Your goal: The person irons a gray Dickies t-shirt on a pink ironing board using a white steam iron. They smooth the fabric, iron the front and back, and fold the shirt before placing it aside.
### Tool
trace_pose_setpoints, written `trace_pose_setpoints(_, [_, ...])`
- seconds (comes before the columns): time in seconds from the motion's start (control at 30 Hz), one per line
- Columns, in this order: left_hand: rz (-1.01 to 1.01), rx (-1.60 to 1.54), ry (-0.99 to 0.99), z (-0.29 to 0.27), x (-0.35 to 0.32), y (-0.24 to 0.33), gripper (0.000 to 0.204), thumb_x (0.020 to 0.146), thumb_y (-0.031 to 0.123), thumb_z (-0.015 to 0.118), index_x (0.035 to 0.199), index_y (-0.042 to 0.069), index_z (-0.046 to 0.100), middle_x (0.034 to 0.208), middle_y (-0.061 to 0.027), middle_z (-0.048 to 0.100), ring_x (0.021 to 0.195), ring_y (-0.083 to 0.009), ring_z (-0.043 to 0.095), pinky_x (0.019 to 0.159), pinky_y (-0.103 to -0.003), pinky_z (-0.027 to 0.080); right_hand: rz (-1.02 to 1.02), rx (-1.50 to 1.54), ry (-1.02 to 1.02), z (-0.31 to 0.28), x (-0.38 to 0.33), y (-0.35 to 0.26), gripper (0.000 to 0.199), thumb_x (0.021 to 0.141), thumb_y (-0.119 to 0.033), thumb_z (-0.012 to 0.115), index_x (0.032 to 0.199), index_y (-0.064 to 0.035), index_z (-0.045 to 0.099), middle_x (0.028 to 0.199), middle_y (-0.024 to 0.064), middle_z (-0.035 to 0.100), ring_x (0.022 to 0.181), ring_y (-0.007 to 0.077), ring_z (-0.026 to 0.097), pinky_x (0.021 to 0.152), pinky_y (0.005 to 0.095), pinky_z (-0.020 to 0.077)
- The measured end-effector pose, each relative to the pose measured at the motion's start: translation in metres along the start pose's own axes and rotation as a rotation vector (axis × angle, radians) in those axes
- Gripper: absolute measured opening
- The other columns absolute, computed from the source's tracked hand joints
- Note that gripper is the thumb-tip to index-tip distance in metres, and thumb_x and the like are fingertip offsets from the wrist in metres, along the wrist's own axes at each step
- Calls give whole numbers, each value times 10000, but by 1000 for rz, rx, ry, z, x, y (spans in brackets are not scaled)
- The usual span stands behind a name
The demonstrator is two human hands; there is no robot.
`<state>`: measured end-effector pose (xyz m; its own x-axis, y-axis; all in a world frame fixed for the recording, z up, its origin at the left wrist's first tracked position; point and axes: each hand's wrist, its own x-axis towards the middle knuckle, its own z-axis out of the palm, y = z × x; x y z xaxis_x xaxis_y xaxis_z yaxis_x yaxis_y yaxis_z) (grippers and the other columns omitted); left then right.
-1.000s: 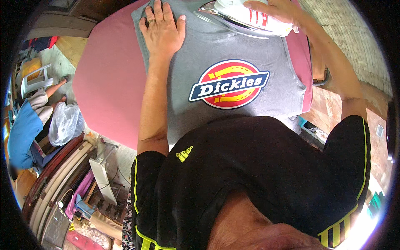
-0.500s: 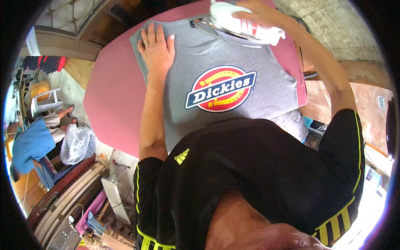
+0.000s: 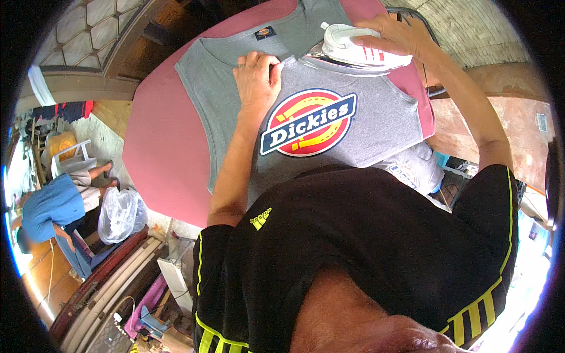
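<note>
A grey sleeveless shirt point(image 3: 376, 126) with a round red, yellow and blue print lies flat on a pink padded ironing board point(image 3: 165, 153). My left hand point(image 3: 257, 79) rests on the shirt near its neckline and pinches a fold of the fabric at the shoulder. My right hand point(image 3: 400, 36) grips the handle of a white iron point(image 3: 359, 50) with red stripes, which sits on the shirt's right shoulder strap, just right of my left hand.
A person in a blue shirt point(image 3: 50, 206) bends over at the lower left beside a clear plastic bag point(image 3: 120, 215). A white plastic chair point(image 3: 70, 162) stands behind them. Wooden planks and clutter lie on the floor at the lower left. Reddish floor shows at right.
My left hand slid from the shirt's left side to the neckline and pinched the fabric. The iron stayed at the right shoulder, and the view shifted so the whole board sits lower in frame.
</note>
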<state>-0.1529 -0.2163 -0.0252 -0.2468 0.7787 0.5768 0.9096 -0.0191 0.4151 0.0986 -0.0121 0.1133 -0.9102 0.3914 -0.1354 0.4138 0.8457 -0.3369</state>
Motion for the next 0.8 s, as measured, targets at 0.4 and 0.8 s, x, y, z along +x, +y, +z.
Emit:
trace_pose_setpoints(0.4, [150, 49, -147, -2, 5, 14, 368, 749, 101, 728, 1093, 230, 717, 1220, 46, 600, 1153, -231, 529, 961, -471, 394, -186, -496, 488, 46, -13, 70, 399, 919, -225, 649, 1289, -81, 619, 1220, 168, 611, 1053, 295, 641, 829, 373, 549])
trace_pose_setpoints(0.8, [143, 20, -158, -2, 4, 8, 375, 753, 93, 714, 1096, 245, 719, 1207, 54, 613, 1146, -242, 532, 946, -479, 403, -3, 11, 375, 8, 111, 54, 198, 971, -144, 462, 1067, -13, 575, 582, 131, 628, 618, 299, 690, 591, 421, 555])
